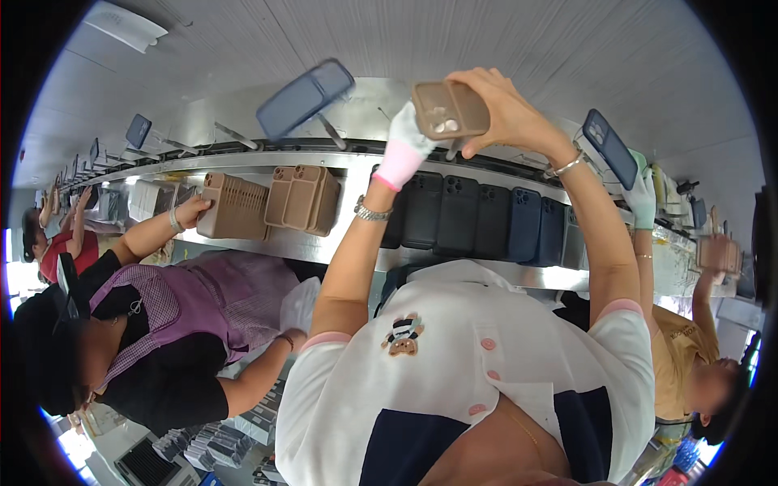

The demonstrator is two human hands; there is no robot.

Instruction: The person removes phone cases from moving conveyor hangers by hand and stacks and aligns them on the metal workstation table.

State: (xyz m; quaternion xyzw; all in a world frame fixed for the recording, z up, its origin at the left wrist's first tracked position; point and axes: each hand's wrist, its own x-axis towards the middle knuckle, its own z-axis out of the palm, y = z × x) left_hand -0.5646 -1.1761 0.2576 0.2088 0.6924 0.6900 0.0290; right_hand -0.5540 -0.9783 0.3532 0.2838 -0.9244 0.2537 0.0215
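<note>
A tan phone case [448,111] with a camera cutout is held up over the conveyor line. My right hand [512,113], bare, grips its right side between thumb and fingers. At the case's left edge is my left hand [408,142] in a white and pink glove; its fingertips are partly hidden behind the case. Below my arms, black phone cases [460,215] stand in a row on the metal ledge [356,174], with dark blue phone cases [524,223] at the row's right end.
Blue cases [306,99] sit on rods along the line; another blue case [609,148] is at right. Stacked tan cases [304,198] stand left, where a co-worker's hand [191,212] holds some. Another co-worker's gloved hand [640,194] reaches in at right.
</note>
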